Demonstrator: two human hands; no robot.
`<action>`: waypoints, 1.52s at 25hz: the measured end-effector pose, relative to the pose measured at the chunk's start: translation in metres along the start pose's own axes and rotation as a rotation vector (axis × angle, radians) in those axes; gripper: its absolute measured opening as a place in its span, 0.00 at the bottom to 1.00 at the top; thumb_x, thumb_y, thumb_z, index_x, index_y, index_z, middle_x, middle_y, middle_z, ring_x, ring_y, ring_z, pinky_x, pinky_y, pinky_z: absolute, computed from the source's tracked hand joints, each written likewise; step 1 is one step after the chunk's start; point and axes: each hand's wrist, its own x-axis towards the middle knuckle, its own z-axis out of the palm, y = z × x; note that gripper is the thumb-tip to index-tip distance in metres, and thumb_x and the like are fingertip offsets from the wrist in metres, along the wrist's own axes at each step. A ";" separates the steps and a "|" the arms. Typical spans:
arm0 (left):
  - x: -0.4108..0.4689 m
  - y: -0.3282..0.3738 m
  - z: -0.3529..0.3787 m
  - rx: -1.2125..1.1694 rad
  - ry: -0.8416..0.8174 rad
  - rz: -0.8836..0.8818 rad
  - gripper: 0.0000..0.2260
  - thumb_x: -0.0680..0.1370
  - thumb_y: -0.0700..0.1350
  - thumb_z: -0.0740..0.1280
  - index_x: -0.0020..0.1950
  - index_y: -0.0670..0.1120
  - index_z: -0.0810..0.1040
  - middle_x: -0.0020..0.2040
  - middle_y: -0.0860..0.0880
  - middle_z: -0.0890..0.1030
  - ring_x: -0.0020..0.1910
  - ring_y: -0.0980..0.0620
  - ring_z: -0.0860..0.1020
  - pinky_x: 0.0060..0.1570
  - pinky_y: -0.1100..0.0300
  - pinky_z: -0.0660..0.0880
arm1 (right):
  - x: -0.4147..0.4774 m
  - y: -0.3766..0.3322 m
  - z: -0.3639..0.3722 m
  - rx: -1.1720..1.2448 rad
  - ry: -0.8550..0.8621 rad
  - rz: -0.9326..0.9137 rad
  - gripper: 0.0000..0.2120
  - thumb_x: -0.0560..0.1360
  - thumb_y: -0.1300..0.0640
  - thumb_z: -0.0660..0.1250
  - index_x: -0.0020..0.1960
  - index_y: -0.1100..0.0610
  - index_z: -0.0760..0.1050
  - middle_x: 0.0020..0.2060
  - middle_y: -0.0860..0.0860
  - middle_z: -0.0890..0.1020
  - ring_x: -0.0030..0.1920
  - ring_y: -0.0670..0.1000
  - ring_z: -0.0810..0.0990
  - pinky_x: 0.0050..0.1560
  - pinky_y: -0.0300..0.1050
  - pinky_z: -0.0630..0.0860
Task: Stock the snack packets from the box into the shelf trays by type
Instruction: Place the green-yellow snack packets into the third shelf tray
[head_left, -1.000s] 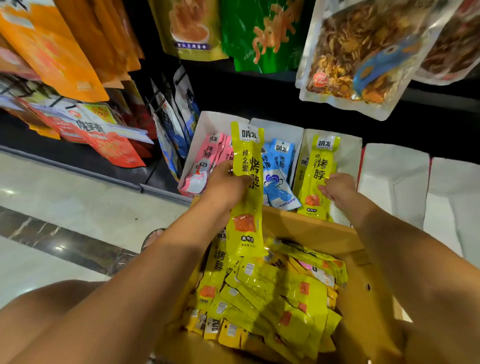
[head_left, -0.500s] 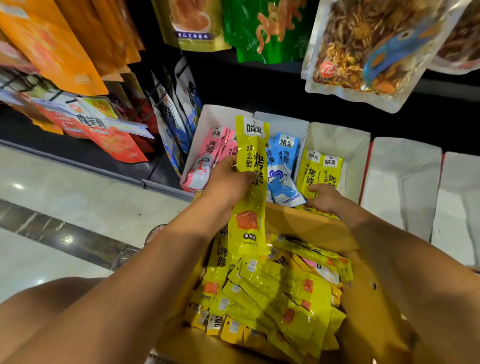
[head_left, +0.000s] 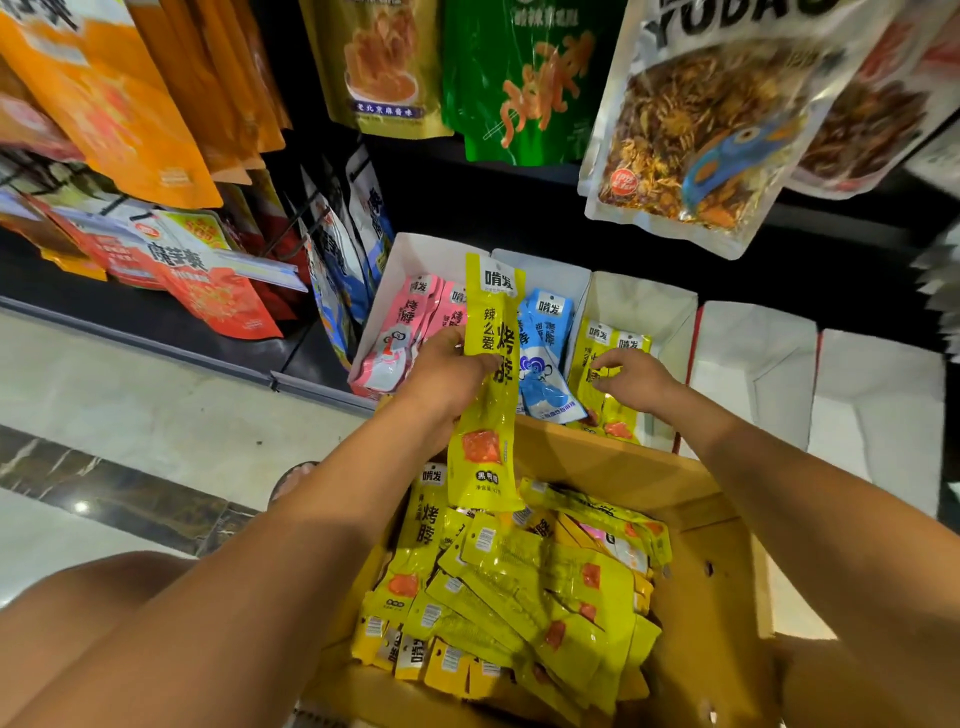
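The yellow packet (head_left: 488, 384) in play stands nearly upright above the far rim of the box (head_left: 701, 571), its long axis running up and away from the box. The left hand (head_left: 447, 374) has its grip closed round the packet's middle. The yellow tray (head_left: 649, 301), where it belongs, sits just beyond the box's far rim and to the right of that grip. I'd say the packet has to travel rightward, past the blue packets (head_left: 545, 364) standing in between.

The right hand (head_left: 631, 376) is far nearer that tray. Its fingers are spread and loose, holding nothing, with the tips touching the stocked yellow packets (head_left: 613, 338). There it partly blocks the tray mouth, so it probably has to clear off or take the packet itself.

The pink packets (head_left: 410, 327) stand beyond the box's far left corner, behind the left hand. A heap of loose packets (head_left: 519, 587) fills the box.
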 end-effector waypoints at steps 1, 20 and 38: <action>-0.002 0.001 0.000 0.001 -0.009 0.006 0.09 0.80 0.34 0.68 0.51 0.50 0.80 0.50 0.46 0.86 0.45 0.46 0.85 0.40 0.53 0.81 | -0.010 -0.013 -0.007 0.014 0.060 -0.041 0.10 0.78 0.54 0.70 0.58 0.52 0.80 0.66 0.50 0.78 0.61 0.53 0.78 0.56 0.45 0.75; 0.011 -0.043 0.006 0.985 -0.172 0.253 0.27 0.84 0.55 0.63 0.82 0.56 0.59 0.81 0.50 0.64 0.78 0.42 0.64 0.76 0.47 0.64 | -0.058 -0.017 -0.021 0.954 -0.009 0.235 0.16 0.80 0.58 0.67 0.66 0.55 0.68 0.42 0.53 0.76 0.31 0.47 0.79 0.30 0.41 0.79; 0.020 -0.100 -0.019 1.685 -0.387 0.163 0.37 0.79 0.72 0.48 0.77 0.64 0.25 0.78 0.54 0.24 0.76 0.42 0.23 0.78 0.33 0.39 | 0.022 0.079 0.016 0.003 -0.111 0.282 0.27 0.77 0.66 0.65 0.76 0.57 0.67 0.70 0.60 0.72 0.64 0.62 0.77 0.51 0.47 0.78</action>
